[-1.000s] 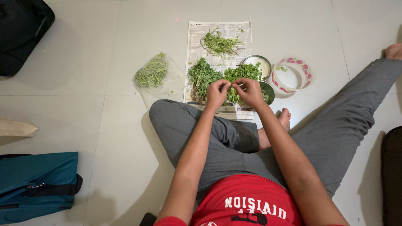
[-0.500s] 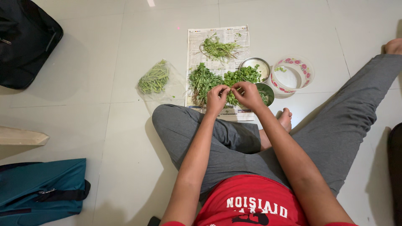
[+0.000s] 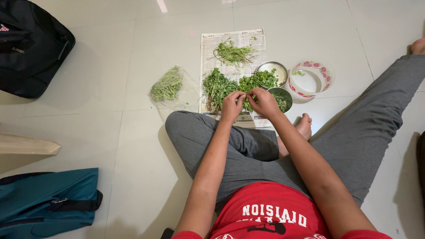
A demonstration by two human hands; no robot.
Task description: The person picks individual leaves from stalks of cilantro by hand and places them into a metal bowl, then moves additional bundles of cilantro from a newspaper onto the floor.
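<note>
Both hands have barely shifted: left hand (image 3: pixel 232 104) and right hand (image 3: pixel 264 101) pinch a thin sprig (image 3: pixel 245 93) (hard to see) crosswise between them, above the leafy greens (image 3: pixel 221 86) on newspaper (image 3: pixel 232 35).

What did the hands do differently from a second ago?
Almost nothing. The left hand and right hand stay together over the leafy greens, fingertips still pinching a small sprig between them. The newspaper, steel bowls and flowered bowl lie as before; only the camera shifted slightly.
</note>
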